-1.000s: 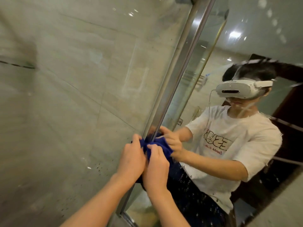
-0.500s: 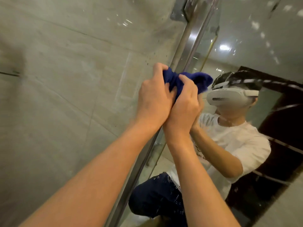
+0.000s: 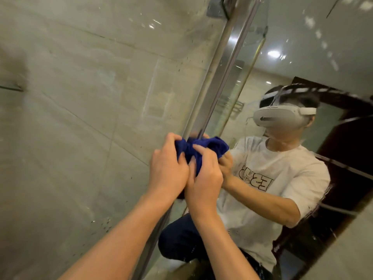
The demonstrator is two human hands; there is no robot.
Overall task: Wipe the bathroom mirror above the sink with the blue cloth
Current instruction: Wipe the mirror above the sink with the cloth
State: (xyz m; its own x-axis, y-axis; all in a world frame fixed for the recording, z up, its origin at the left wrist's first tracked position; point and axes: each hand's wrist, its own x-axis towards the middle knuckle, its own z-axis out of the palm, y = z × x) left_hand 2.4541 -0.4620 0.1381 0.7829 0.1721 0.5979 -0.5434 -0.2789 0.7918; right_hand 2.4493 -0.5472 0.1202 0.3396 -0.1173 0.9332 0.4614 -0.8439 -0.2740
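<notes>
The blue cloth (image 3: 188, 150) is bunched up against the mirror's metal left edge (image 3: 218, 77), about halfway up the frame. My left hand (image 3: 168, 168) grips the cloth from the left, fingers curled over its top. My right hand (image 3: 203, 174) grips it from the right, fingers dug into the folds. The mirror (image 3: 282, 57) fills the right side and shows streaks, water drops and the reflection of a person in a white T-shirt holding the same cloth.
A pale tiled wall (image 3: 80, 118) with dark specks covers the left side. A metal bracket (image 3: 219, 7) sits at the top of the mirror edge. A dark door frame (image 3: 355, 150) shows in the reflection.
Both hands slid the cloth up the mirror's metal edge and have now come back down it to mid height. The grip on the cloth stays the same.
</notes>
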